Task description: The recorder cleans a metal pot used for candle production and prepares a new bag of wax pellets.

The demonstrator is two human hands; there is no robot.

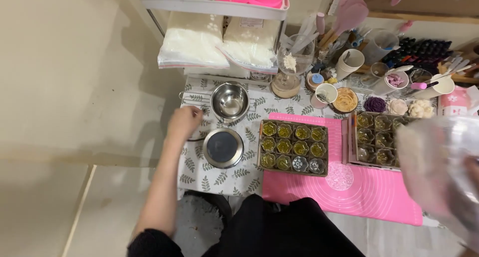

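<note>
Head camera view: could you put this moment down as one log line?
left hand: at table's left edge beside steel bowl | right hand: behind blurred clear bag, grip unclear | tray of small glass cups: on pink mat

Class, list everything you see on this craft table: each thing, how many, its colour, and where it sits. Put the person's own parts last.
steel bowl: one, silver, back left of table.
round burner: one, silver with dark top, in front of the bowl.
tray of small glass cups: two, brown, on the pink mat.
bags of white flakes: two, under the shelf.
paper cups: several, white, back.
clear plastic bag: one, right edge.
left hand: beside the bowl, grip unclear.
right hand: behind the bag, blurred.
</note>
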